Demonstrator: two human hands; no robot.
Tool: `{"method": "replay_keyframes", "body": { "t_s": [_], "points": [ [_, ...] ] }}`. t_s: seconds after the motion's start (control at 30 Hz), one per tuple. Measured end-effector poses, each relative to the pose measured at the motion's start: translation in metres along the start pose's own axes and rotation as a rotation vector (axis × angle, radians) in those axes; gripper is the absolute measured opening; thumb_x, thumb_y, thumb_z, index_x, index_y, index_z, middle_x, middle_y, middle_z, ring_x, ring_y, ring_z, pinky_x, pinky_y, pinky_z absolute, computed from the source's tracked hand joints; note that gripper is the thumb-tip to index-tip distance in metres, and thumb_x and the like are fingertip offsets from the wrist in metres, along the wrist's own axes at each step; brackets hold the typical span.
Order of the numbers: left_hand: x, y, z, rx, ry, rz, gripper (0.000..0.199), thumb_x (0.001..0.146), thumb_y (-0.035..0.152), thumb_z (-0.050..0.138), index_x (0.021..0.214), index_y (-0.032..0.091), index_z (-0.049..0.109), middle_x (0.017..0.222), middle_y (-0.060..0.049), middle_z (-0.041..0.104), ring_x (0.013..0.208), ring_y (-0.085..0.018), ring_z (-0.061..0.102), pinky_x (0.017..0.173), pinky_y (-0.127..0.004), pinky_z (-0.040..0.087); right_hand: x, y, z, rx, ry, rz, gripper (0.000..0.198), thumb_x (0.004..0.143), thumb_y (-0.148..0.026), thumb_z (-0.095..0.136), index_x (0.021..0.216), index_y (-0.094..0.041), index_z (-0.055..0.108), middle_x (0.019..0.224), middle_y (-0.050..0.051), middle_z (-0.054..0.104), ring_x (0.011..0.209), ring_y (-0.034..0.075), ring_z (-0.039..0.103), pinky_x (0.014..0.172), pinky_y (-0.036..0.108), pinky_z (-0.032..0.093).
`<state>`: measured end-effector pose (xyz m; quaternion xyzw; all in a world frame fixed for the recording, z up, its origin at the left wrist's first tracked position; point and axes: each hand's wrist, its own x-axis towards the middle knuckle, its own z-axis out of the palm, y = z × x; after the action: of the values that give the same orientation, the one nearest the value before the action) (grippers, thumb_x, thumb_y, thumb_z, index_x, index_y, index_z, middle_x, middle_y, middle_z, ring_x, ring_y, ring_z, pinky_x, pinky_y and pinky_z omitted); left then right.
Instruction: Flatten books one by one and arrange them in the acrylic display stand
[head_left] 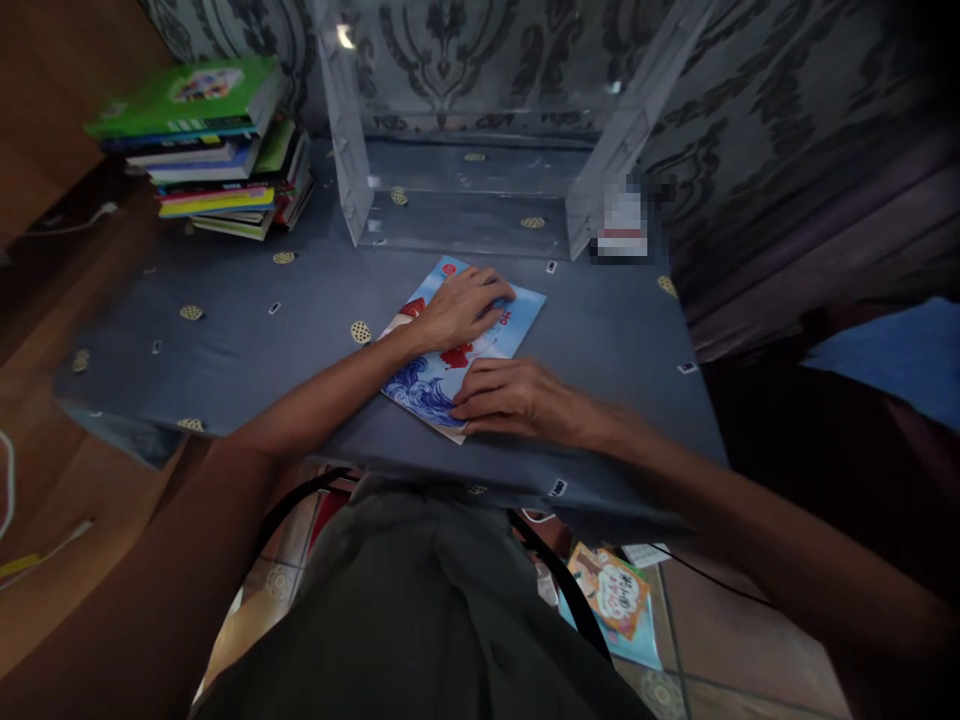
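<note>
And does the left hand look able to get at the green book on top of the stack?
Probably yes, with a stretch: the left hand lies on the blue book, and the green book tops the stack on that same side, with nothing over it.

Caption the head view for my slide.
Left hand resting on a blue book, right hand at its right edge, clear rack behind.

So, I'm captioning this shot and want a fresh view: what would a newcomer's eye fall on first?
Probably the blue book near the table's front edge, with the left hand across its cover and the right hand at its near corner. Next, perhaps, the book stack topped in bright green at back left, then the clear rack standing behind the blue book.
</note>
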<state>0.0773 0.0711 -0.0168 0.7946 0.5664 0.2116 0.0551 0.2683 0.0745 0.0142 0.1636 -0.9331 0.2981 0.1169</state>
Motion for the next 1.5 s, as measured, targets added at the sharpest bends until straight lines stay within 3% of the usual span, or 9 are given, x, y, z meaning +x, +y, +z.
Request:
{"method": "replay_keyframes", "body": {
  "t_s": [0.5,0.63,0.77,0.9,1.1,1.27,1.4,1.5],
  "points": [
    [-0.001,-0.002,0.003,0.017,0.025,0.025,0.027,0.098,0.028,0.047,0.119,0.020,0.063,0.118,-0.009,0.064,0.110,-0.026,0.057,0.099,-0.044,0.044,0.001,0.004,-0.007,0.195,-0.085,0.056,0.032,0.106,-0.035,0.046,0.108,-0.020,0.074,0.100,0.008,0.071,0.097,0.019,0.063,0.085,0.034,0.052],
    [-0.001,-0.002,0.003,0.012,0.027,0.025,0.026,0.098,0.028,0.048,0.119,0.020,0.063,0.118,-0.009,0.064,0.110,-0.026,0.057,0.099,-0.044,0.044,0.000,-0.002,-0.008,0.118,-0.088,0.049,0.031,0.107,-0.031,0.045,0.110,-0.018,0.073,0.102,0.009,0.071,0.099,0.020,0.062,0.084,0.034,0.053],
    [-0.002,-0.003,0.005,0.003,0.025,0.020,0.026,0.099,0.029,0.047,0.118,0.020,0.063,0.118,-0.009,0.063,0.112,-0.026,0.056,0.100,-0.045,0.044,-0.010,-0.015,0.004,-0.100,-0.069,0.047,0.031,0.106,-0.026,0.044,0.112,-0.019,0.073,0.108,0.010,0.070,0.102,0.023,0.060,0.084,0.039,0.056],
    [-0.002,-0.001,0.004,0.018,0.036,0.021,0.026,0.100,0.030,0.045,0.118,0.021,0.062,0.118,-0.009,0.063,0.112,-0.026,0.056,0.101,-0.045,0.043,-0.024,-0.030,0.025,-0.285,0.070,0.108,0.031,0.105,-0.028,0.046,0.121,-0.017,0.070,0.119,0.013,0.068,0.114,0.026,0.059,0.093,0.046,0.057],
    [-0.004,0.004,-0.002,0.046,0.039,0.031,0.027,0.100,0.029,0.046,0.119,0.018,0.062,0.120,-0.010,0.065,0.113,-0.025,0.057,0.101,-0.044,0.044,-0.027,-0.037,0.028,-0.274,0.084,0.131,0.028,0.102,-0.033,0.055,0.121,-0.019,0.071,0.122,0.012,0.069,0.118,0.025,0.059,0.098,0.045,0.055],
    [-0.005,0.008,-0.005,0.087,0.042,0.026,0.028,0.099,0.028,0.046,0.119,0.019,0.063,0.123,-0.010,0.065,0.114,-0.026,0.058,0.102,-0.045,0.045,-0.029,-0.013,0.014,-0.256,0.109,0.125,0.027,0.103,-0.032,0.053,0.118,-0.020,0.072,0.120,0.011,0.070,0.115,0.023,0.060,0.097,0.044,0.055],
    [-0.005,0.014,-0.004,0.161,0.032,-0.024,0.030,0.099,0.023,0.044,0.122,0.019,0.062,0.127,-0.012,0.064,0.118,-0.026,0.058,0.105,-0.046,0.044,-0.039,0.029,0.004,-0.385,0.255,0.283,0.026,0.102,-0.028,0.055,0.116,-0.019,0.074,0.122,0.013,0.071,0.120,0.027,0.060,0.101,0.051,0.051],
    [-0.005,0.017,-0.002,0.229,0.047,-0.091,0.031,0.098,0.021,0.043,0.124,0.018,0.061,0.131,-0.014,0.063,0.123,-0.028,0.056,0.107,-0.047,0.044,-0.044,0.049,-0.004,-0.462,0.260,0.380,0.026,0.099,-0.026,0.059,0.120,-0.020,0.073,0.131,0.013,0.068,0.131,0.030,0.055,0.109,0.055,0.046]
  ]
}}
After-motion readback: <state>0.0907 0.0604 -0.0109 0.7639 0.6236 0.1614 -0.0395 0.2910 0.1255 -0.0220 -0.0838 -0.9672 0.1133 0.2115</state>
